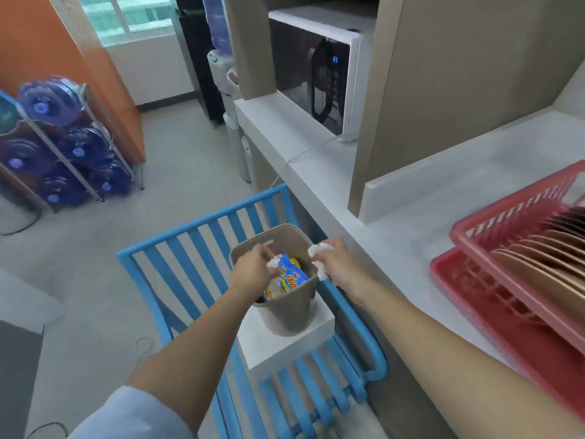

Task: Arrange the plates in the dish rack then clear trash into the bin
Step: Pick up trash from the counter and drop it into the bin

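Both hands over the bin [286,312] at frame centre. Left hand [253,270] pinches the tissue [274,261]; right hand [337,264] grips the crumpled tissue [319,258]. Snack wrapper [289,277] stands in the bin, long axis tilted toward upper left.

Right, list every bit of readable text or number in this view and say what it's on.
"45": blue digits on the microwave display.
"Chip": partial red script on the blue-and-yellow snack packet in the bin; the rest is hidden or blurred.
Water bottle cap labels: too blurred to read.

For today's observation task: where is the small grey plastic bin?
The small grey plastic bin sits low centre in the head view, on a white block atop the blue slatted chair.
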The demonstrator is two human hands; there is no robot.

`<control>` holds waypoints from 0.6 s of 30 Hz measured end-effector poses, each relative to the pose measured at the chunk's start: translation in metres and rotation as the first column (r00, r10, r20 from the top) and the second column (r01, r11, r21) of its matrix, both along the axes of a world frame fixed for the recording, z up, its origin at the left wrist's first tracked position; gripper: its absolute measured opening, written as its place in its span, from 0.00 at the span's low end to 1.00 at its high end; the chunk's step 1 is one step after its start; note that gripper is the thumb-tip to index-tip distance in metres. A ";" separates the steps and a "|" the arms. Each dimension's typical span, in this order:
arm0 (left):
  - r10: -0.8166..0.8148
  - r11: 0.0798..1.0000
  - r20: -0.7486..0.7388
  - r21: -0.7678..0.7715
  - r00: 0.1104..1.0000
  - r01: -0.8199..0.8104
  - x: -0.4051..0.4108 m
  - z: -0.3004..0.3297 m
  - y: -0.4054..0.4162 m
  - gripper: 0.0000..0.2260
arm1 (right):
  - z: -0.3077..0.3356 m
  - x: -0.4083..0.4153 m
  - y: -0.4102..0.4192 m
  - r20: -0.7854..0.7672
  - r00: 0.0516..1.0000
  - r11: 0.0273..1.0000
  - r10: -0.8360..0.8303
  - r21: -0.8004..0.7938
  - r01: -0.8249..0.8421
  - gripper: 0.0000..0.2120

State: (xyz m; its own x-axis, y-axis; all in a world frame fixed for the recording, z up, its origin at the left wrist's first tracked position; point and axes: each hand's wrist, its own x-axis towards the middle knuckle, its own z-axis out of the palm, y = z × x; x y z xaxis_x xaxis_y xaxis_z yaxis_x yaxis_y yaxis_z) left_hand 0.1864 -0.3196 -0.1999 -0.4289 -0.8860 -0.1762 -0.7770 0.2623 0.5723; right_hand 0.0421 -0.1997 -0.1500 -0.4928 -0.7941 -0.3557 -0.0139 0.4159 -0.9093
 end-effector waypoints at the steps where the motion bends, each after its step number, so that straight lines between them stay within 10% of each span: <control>1: -0.007 1.000 0.048 -0.019 0.999 0.008 0.001 -0.005 -0.001 0.15 | -0.007 -0.001 -0.006 -0.008 1.000 1.000 0.005 0.020 -0.005 0.06; 10: -0.167 0.905 0.635 -0.204 0.754 0.372 0.005 -0.037 -0.024 0.11 | -0.044 -0.002 -0.053 -0.360 0.910 0.978 0.207 0.102 -0.182 0.10; 18: -0.271 0.899 0.705 -0.058 0.655 0.433 0.009 -0.050 -0.028 0.15 | -0.076 0.003 -0.078 -0.564 0.765 0.950 0.311 0.201 -0.238 0.08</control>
